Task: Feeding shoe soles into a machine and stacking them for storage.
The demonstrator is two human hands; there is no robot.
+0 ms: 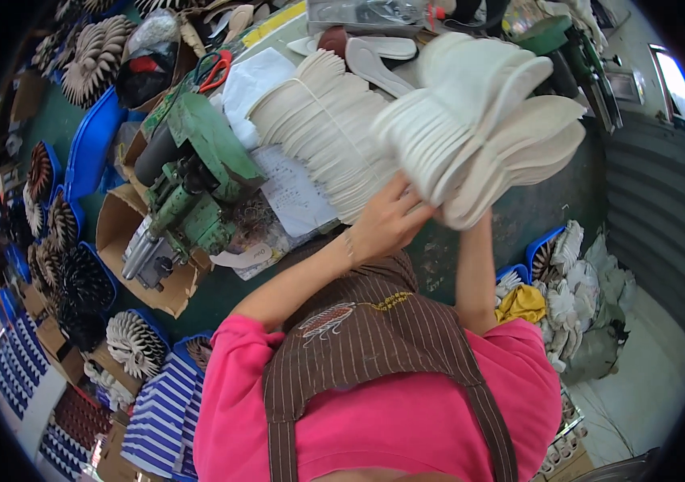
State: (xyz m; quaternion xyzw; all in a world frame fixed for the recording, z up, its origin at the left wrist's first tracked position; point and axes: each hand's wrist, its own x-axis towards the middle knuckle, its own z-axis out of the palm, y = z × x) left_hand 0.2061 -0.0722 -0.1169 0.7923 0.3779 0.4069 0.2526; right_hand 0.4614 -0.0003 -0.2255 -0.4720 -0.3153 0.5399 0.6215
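Observation:
A thick bundle of cream-white shoe insoles [471,128] is lifted over the bench, fanned into two lobes and partly smeared by motion. My left hand [394,213] has its fingers curled at the bundle's lower left edge. Behind the lower end of the same bundle is my right hand [464,217], supporting it, its fingers mostly hidden. Just left of the bundle lies a long row of stacked insoles [322,136], with a thin band across it. Loose insoles [378,60] rest beyond, beside a dark red piece [333,38].
A green machine [198,181] stands on the bench's left, by an open cardboard box [121,221]. Red-handled scissors [215,71] and a handwritten sheet [298,193] lie near it. Another green machine [559,48] is at far right. Blue bins of fanned pieces [137,341] line the left.

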